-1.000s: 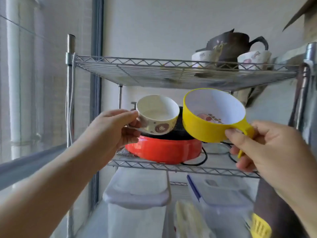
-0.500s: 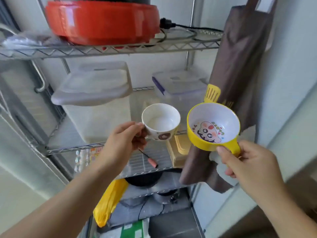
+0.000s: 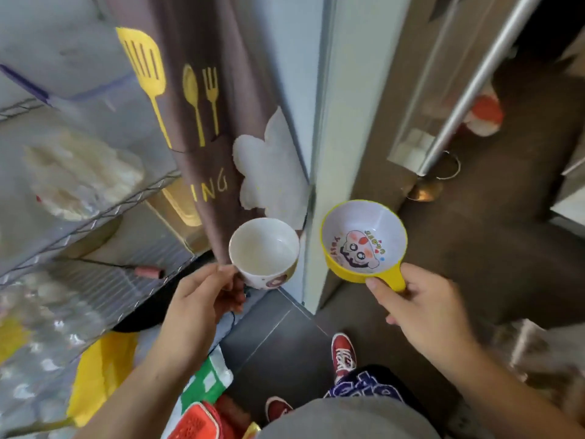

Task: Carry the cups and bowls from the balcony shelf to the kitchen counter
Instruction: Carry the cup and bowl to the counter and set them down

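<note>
With your left hand point(image 3: 202, 299) clamped on the white cup point(image 3: 264, 251) and your right hand point(image 3: 421, 307) gripping the yellow bowl point(image 3: 364, 240) by its handle, keep both level through the doorway.

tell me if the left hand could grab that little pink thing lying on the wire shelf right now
Probably not as things stand: the left hand is already holding the white cup, so its fingers are taken. The pink thing lies uncovered on the wire shelf just beside that hand, so only the cup hinders.
</note>
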### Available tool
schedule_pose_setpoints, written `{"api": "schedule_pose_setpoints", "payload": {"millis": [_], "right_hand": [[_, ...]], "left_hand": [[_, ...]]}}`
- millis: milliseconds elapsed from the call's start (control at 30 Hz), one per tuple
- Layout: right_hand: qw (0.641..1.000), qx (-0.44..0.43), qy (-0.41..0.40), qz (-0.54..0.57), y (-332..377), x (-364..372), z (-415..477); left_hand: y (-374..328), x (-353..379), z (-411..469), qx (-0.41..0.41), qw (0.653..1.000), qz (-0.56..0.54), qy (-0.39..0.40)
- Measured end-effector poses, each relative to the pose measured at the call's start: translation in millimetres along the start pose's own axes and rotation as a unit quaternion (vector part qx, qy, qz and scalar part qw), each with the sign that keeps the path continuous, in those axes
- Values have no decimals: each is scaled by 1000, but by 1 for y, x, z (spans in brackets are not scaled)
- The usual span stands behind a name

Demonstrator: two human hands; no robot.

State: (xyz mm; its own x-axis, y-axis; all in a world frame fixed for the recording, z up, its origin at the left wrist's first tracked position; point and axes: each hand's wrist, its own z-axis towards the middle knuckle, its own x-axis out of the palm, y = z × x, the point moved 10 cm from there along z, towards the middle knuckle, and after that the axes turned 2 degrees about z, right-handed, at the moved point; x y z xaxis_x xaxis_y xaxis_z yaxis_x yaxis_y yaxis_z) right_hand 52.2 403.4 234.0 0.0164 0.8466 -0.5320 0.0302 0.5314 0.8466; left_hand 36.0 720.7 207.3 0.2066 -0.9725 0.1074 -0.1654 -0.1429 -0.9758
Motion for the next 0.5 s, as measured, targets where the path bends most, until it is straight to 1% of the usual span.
{"api": "schedule_pose_setpoints", "payload": {"millis": [100, 167, 300, 367, 500], "right_hand": [[997, 34, -61, -24, -34, -42, -11], [992, 75, -97, -22, -60, -70, -20], [977, 145, -148, -40, -106, -118, -34], [969, 170, -173, -42, -127, -139, -38], [955, 214, -197, -59, -167, -177, -38]], "left_hand": [[20, 53, 15, -31, 998, -1, 55], [34, 90, 24, -55, 994, -2, 94], [60, 168, 41, -92, 982, 17, 167], [68, 205, 50, -105, 976, 29, 190], [84, 279, 71, -126, 962, 63, 232]]}}
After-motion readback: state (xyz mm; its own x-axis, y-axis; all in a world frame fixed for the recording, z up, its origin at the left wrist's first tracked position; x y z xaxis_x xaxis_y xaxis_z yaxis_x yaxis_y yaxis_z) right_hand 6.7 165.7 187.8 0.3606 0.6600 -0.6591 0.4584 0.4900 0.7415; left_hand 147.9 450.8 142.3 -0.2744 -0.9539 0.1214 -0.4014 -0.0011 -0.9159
